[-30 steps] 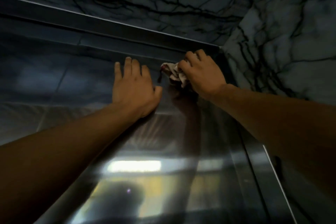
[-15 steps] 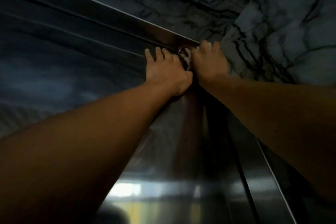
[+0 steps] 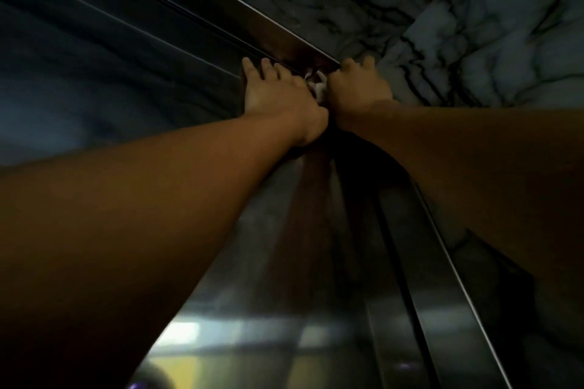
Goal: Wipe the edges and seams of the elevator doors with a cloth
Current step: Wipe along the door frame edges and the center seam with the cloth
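The steel elevator door [image 3: 284, 319] fills the lower middle, seen from below, with its dark vertical seam [image 3: 398, 262] running up on the right. My right hand [image 3: 357, 91] is shut on a small white cloth [image 3: 317, 88] and presses it into the top right corner, where the door meets the steel top frame [image 3: 240, 6]. My left hand [image 3: 278, 98] lies flat on the door just left of the cloth, fingers spread and touching the top edge. Most of the cloth is hidden between the two hands.
Dark-veined marble wall [image 3: 474, 25] surrounds the frame above and to the right. The steel side jamb [image 3: 448, 294] runs down the right. A bright reflection [image 3: 189, 331] shows low on the door.
Both hands have slid up the door into the top right corner and come close together. The view has tilted further upward.
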Tool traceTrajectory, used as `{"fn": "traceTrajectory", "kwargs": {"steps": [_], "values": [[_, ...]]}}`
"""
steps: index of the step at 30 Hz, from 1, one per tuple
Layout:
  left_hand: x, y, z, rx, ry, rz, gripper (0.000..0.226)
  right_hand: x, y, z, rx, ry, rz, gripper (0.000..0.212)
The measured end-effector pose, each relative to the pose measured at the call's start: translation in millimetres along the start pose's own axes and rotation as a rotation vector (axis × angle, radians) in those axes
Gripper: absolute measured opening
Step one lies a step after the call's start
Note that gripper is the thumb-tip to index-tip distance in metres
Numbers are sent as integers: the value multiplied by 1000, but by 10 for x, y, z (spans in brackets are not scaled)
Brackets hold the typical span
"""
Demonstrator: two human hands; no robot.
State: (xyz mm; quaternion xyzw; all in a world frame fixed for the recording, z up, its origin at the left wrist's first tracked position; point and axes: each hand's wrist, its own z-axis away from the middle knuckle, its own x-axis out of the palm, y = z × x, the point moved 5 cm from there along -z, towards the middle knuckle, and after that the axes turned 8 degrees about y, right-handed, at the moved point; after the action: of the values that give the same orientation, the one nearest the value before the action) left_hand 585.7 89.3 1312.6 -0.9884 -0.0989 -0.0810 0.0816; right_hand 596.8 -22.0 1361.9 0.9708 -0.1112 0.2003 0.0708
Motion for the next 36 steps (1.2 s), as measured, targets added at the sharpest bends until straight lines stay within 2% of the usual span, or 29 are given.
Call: {"fn": "traceTrajectory", "kwargs": {"steps": [2, 7, 11, 15, 18, 22, 25, 27, 30, 32, 36], "values": [[-8, -2, -1, 2, 2, 6, 76, -1, -30, 3, -56, -62, 66, 29], [-37, 24, 55, 29, -6, 26, 72, -257, -69, 35, -87, -195, 39, 30], [-94, 18, 157, 62, -6, 45, 71, -499, -88, 101, -101, -222, 22, 35], [-82, 37, 280, 74, -21, 47, 73, -382, -83, 224, -114, -272, -10, 42], [-88, 20, 329, 72, 2, 58, 73, -311, -52, 372, -90, -250, -49, 50], [-128, 44, 398, 60, 17, 62, 73, -357, -59, 550, -131, -201, 34, 50], [-166, 115, 479, 81, 3, 55, 73, -366, 5, 542, -107, -176, -23, 46], [-184, 101, 528, 88, -10, 50, 72, -389, -6, 536, -107, -161, -71, 53], [-205, 64, 637, 73, -20, 54, 71, -412, -70, 580, -144, -263, -67, 62], [-211, 95, 732, 88, -41, 56, 71, -462, -68, 633, -139, -350, -79, 60], [-267, 104, 887, 106, -21, 82, 72, -572, -53, 734, -132, -420, -82, 58]]}}
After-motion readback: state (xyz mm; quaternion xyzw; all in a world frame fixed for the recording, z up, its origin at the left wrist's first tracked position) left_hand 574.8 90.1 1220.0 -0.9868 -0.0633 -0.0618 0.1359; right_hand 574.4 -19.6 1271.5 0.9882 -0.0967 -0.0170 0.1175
